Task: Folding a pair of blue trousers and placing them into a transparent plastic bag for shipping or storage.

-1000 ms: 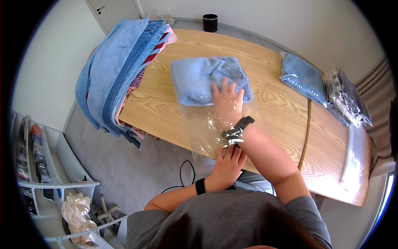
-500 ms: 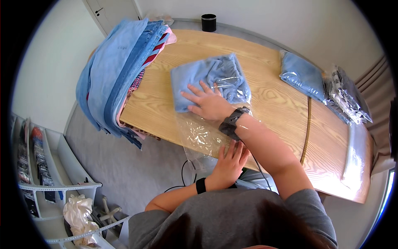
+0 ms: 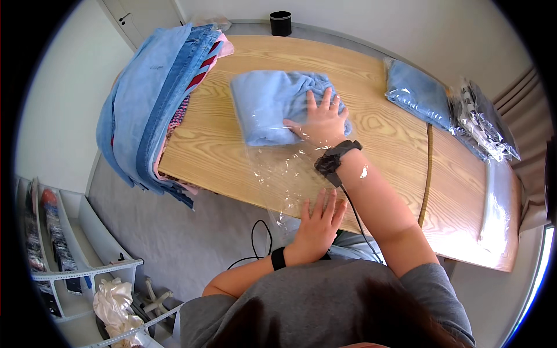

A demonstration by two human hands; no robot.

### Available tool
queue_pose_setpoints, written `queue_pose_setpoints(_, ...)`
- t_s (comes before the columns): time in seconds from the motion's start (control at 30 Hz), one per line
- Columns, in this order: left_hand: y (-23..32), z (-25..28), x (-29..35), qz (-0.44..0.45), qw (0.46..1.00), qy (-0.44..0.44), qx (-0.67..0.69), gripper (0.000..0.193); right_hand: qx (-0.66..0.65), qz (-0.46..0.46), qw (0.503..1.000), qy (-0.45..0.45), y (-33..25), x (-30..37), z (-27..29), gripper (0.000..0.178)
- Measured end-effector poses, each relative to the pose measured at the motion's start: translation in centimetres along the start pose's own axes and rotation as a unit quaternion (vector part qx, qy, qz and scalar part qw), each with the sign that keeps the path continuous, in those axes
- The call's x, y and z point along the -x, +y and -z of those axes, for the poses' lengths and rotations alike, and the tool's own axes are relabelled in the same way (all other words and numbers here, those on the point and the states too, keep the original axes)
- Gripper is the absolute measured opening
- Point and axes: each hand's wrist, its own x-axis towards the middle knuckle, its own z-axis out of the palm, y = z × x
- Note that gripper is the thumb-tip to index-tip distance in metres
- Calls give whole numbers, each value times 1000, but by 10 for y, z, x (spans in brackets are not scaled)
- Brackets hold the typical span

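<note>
A folded light blue garment lies on the wooden table, with a clear plastic bag around it and reaching toward the near edge. My right hand rests flat on the garment's right part, fingers spread. Plastic seems to lie over the wrist, though I cannot tell how far the hand is inside the bag. At the near table edge, my left hand lies with fingers stretched out on the bag's open end. A black band with a cable sits on my right wrist.
Jeans and other clothes are piled over the table's left end. A bagged blue garment, another bagged item and a stack of clear bags occupy the right side. Shelves stand at left; a black bin stands behind.
My right hand has slid across the garment to its right part, and the garment looks smoother on the left. The left hand stays at the table edge. The view has shifted slightly.
</note>
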Motion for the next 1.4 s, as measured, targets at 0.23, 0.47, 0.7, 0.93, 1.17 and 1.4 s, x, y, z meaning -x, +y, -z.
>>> queue_pose_setpoints(0.23, 2, -1, -1, -1, 1000, -12, -21, 83, -36, 99, 972, 209, -2, -37, -37, 53)
queue_pose_setpoints(0.47, 0, -7, 5, 2, 1000, -6, -6, 84, -42, 32, 985, 166, -19, -51, -3, 47)
queue_pose_setpoints(0.7, 0, -10, 0, -8, 1000, 2, -12, 78, -99, -12, 993, 66, -4, -69, -11, 82)
queue_pose_setpoints(0.93, -2, -5, 2, -7, 999, 17, -33, 69, -47, 25, 992, 112, -11, -63, -16, 89)
queue_pose_setpoints(1.17, 0, -4, 3, 2, 999, 13, -37, 42, -18, 76, 991, 112, -25, -20, -22, 60)
queue_pose_setpoints(1.4, 0, -6, -6, -13, 1000, 20, -18, 83, -7, 129, 980, 155, -8, -36, -53, 58)
